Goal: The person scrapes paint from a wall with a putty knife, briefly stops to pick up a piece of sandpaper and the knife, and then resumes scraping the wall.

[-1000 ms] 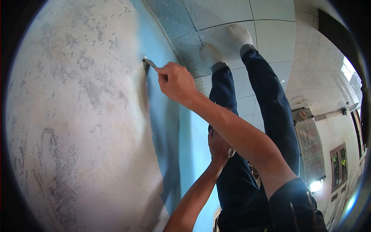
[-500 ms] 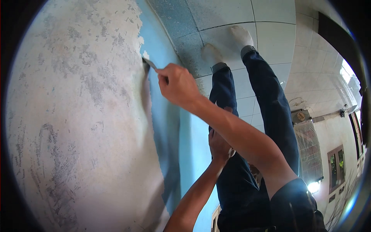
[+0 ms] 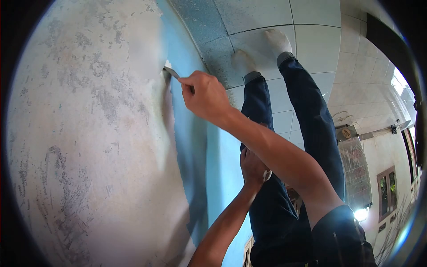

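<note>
My right hand (image 3: 205,95) is closed around a scraper (image 3: 171,72), mostly hidden in the fist. Its thin metal blade points left and meets the wall at the ragged edge between the bare, pale scraped surface (image 3: 120,147) and the light blue paint (image 3: 189,147). A small whitish patch shows beside the blade tip. Against my leg in dark jeans (image 3: 255,100) rests my left hand (image 3: 253,168), near the knee, with fingers stretched out and partly covered by my right forearm. A pale band circles the left wrist.
Light floor tiles (image 3: 311,44) lie under my bare feet (image 3: 279,41). Pale dust and crumbs are scattered on the tiles along the wall's foot (image 3: 218,58). Off to the right stand a plastic-covered object (image 3: 356,171) and a wall with a window (image 3: 387,193).
A pale blur now covers the wall just above the blade, where the ragged paint edge showed sharply before. My right hand and the scraper have barely shifted; my left hand stays put.
</note>
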A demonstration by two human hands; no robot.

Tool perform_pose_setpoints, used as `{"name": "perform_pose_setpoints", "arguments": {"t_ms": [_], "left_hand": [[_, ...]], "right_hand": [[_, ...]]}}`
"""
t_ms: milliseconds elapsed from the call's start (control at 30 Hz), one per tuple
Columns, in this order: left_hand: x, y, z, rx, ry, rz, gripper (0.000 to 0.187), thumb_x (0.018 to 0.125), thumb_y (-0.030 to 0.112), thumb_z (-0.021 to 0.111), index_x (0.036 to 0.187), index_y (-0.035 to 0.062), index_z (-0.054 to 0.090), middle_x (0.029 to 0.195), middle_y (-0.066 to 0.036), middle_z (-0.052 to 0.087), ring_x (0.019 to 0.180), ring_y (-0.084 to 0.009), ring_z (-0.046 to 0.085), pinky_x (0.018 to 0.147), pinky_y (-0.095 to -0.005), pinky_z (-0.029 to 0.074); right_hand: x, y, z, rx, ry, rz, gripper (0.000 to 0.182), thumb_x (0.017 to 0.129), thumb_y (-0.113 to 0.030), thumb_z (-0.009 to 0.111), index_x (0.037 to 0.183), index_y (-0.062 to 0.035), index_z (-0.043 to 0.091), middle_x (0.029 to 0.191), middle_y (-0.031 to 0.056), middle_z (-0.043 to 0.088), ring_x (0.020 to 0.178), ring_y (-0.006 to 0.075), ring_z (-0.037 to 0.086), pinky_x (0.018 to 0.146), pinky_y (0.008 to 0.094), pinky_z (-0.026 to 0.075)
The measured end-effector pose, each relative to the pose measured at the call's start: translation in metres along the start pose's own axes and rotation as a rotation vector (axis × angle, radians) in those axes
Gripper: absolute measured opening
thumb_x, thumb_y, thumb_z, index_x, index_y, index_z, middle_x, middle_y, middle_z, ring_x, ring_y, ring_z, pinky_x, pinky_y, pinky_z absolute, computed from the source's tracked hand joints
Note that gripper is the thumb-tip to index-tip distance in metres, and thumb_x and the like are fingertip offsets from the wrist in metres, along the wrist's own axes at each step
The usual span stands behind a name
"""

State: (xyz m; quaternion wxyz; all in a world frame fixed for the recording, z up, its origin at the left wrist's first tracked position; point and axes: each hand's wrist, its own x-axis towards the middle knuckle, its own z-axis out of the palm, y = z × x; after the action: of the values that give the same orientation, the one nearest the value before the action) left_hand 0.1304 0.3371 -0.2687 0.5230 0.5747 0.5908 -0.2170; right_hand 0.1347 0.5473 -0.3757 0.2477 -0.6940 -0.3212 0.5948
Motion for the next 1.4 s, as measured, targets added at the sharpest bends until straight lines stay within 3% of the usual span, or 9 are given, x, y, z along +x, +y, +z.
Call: {"name": "perform_pose_setpoints", "arguments": {"t_ms": [133, 233, 433, 533, 700, 867, 1100, 1200, 1400], "left_hand": [[-0.001, -0.004, 0.006, 0.013, -0.031, 0.011, 0.041, 0.084, 0.03, 0.075, 0.118, 0.0084, 0.066, 0.12, -0.014, 0.063, 0.124, -0.0344, 0.055, 0.109, -0.0495, 0.036], [0.0, 0.005, -0.003, -0.101, 0.156, 0.049, 0.039, 0.087, 0.033, 0.071, 0.117, 0.0077, 0.066, 0.117, -0.014, 0.064, 0.12, -0.0347, 0.057, 0.107, -0.0489, 0.038], [-0.001, 0.0, 0.003, 0.016, -0.062, -0.027, 0.041, 0.085, 0.033, 0.073, 0.117, 0.0084, 0.067, 0.118, -0.014, 0.065, 0.12, -0.0336, 0.058, 0.107, -0.0477, 0.039], [-0.001, 0.004, 0.002, -0.118, 0.128, -0.011, 0.04, 0.086, 0.031, 0.071, 0.117, 0.0061, 0.066, 0.116, -0.015, 0.064, 0.117, -0.0344, 0.059, 0.106, -0.0484, 0.04], [-0.001, 0.0, 0.007, 0.034, 0.036, 0.041, 0.039, 0.089, 0.032, 0.067, 0.117, 0.004, 0.065, 0.116, -0.016, 0.063, 0.116, -0.0353, 0.059, 0.105, -0.0489, 0.041], [0.001, 0.002, 0.005, -0.009, 0.08, 0.044, 0.038, 0.092, 0.031, 0.063, 0.117, 0.0029, 0.065, 0.114, -0.018, 0.064, 0.112, -0.0366, 0.06, 0.103, -0.0503, 0.041], [-0.001, -0.001, 0.01, -0.015, 0.102, 0.064, 0.035, 0.094, 0.03, 0.059, 0.116, 0.0032, 0.064, 0.112, -0.018, 0.065, 0.106, -0.0371, 0.063, 0.102, -0.0507, 0.042], [0.002, -0.001, 0.008, 0.0, 0.135, 0.094, 0.035, 0.094, 0.029, 0.059, 0.116, 0.0032, 0.064, 0.113, -0.018, 0.065, 0.104, -0.0371, 0.064, 0.101, -0.0509, 0.043], [0.0, -0.001, 0.009, -0.009, 0.104, 0.058, 0.034, 0.093, 0.029, 0.06, 0.115, 0.0036, 0.065, 0.112, -0.017, 0.066, 0.103, -0.0361, 0.064, 0.102, -0.051, 0.043]], "right_hand": [[0.005, 0.001, -0.001, -0.015, 0.002, 0.003, 0.019, 0.088, -0.006, 0.063, 0.101, -0.0028, 0.077, 0.094, 0.0168, 0.072, 0.082, 0.0361, 0.07, 0.075, 0.0426, 0.056], [0.001, 0.002, -0.001, 0.001, -0.001, -0.024, 0.019, 0.088, -0.007, 0.063, 0.101, -0.003, 0.077, 0.094, 0.0176, 0.072, 0.082, 0.036, 0.07, 0.075, 0.0424, 0.056], [0.022, 0.003, 0.002, 0.011, -0.025, 0.065, 0.019, 0.087, -0.008, 0.064, 0.1, -0.003, 0.078, 0.092, 0.0182, 0.072, 0.081, 0.0366, 0.07, 0.075, 0.043, 0.056], [0.006, 0.002, -0.002, 0.017, -0.013, -0.045, 0.02, 0.088, -0.008, 0.064, 0.101, -0.003, 0.078, 0.093, 0.0187, 0.072, 0.081, 0.0367, 0.07, 0.075, 0.0429, 0.056], [0.026, -0.003, -0.003, -0.012, -0.043, 0.088, 0.02, 0.087, -0.007, 0.064, 0.101, -0.0024, 0.078, 0.094, 0.0183, 0.072, 0.083, 0.0366, 0.07, 0.076, 0.0429, 0.056], [0.011, 0.0, -0.002, -0.01, -0.014, -0.051, 0.02, 0.087, -0.008, 0.064, 0.101, -0.0026, 0.078, 0.091, 0.0188, 0.072, 0.08, 0.0366, 0.07, 0.074, 0.0428, 0.056], [0.029, -0.003, -0.006, -0.016, -0.049, 0.076, 0.021, 0.087, -0.01, 0.064, 0.101, -0.004, 0.079, 0.092, 0.0188, 0.072, 0.082, 0.0349, 0.071, 0.076, 0.0424, 0.056], [0.013, -0.004, -0.002, -0.011, -0.02, -0.062, 0.021, 0.088, -0.011, 0.064, 0.102, -0.0044, 0.078, 0.091, 0.0198, 0.072, 0.079, 0.0355, 0.071, 0.074, 0.0429, 0.057], [0.054, -0.013, -0.003, -0.027, -0.1, 0.205, 0.021, 0.087, -0.009, 0.064, 0.101, -0.0031, 0.078, 0.094, 0.0204, 0.071, 0.082, 0.0371, 0.07, 0.077, 0.0433, 0.056]]}}
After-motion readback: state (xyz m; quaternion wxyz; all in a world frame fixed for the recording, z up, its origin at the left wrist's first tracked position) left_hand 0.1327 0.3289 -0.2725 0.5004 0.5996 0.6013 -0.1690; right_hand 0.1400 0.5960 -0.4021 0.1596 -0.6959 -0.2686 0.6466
